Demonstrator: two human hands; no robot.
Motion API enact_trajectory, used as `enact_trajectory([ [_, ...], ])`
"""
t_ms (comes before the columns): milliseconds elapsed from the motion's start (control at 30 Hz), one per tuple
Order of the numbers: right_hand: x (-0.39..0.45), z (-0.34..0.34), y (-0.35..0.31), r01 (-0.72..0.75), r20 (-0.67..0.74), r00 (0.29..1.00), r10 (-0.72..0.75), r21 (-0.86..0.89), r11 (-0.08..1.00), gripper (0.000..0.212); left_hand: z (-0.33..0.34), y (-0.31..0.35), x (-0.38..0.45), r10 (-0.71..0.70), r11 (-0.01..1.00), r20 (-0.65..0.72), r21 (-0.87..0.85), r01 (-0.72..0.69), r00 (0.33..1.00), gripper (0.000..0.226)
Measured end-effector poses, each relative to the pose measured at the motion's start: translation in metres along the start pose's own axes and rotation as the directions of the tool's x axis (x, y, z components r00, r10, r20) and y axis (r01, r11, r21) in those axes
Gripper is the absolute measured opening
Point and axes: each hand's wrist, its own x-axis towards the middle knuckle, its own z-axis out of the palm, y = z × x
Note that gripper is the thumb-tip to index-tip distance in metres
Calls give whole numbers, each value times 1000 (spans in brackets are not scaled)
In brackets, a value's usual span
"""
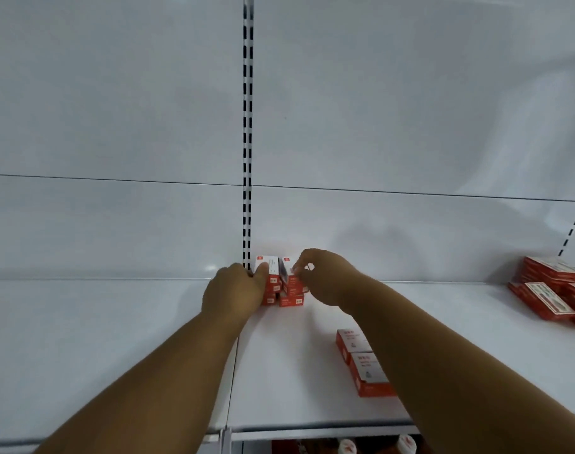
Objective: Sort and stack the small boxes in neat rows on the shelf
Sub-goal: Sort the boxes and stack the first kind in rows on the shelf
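The small boxes (281, 283) are red with white tops. The shelf (115, 339) is plain white. At four o'clock, two more boxes (361, 362) show red sides and seemingly dark print.

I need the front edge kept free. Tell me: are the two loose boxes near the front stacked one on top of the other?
No: the two loose boxes lie flat on the shelf, end to end, partly hidden by the right forearm.

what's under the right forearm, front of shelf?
Two small red-and-white cardboard boxes lie end to end on the white metal shelf. The right forearm covers their right edges; anything further beneath is hidden.
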Motion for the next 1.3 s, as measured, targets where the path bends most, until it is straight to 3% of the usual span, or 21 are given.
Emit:
enact_trajectory([
  [133,3,3,-6,-74,-126,990,68,-40,996,20,-4,-5,1,-12,995,-18,-95,11,1000,43],
  [267,6,9,-3,-156,-149,965,217,343,926,18,-11,-4,-4,-57,966,-34,-254,46,998,31],
  [400,0,-2,-1,-129,-35,975,219,712,690,40,-19,0,-15,-71,813,-83,-582,10,994,6],
  [533,-19,-21,21,-54,-28,992,126,799,599,36,-22,14,-30,35,747,-36,-663,-50,999,14],
  [700,-43,-55,75,-27,-41,995,89,756,654,33,-16,51,-53,186,803,125,-590,-78,975,17],
  [867,-56,-74,111,-68,62,997,34,720,690,54,3,85,-66,245,878,188,-458,-136,951,10],
  [967,-55,-83,125,-123,146,989,36,651,749,43,14,98,-68,217,922,217,-365,-127,952,7],
  [1133,-46,-78,142,-198,28,973,231,616,763,21,32,100,-74,152,964,289,-252,-78,945,11],
  [1300,-40,-58,150,-227,-111,961,255,215,950,31,41,97,-79,75,979,302,-204,-12,950,17],
])
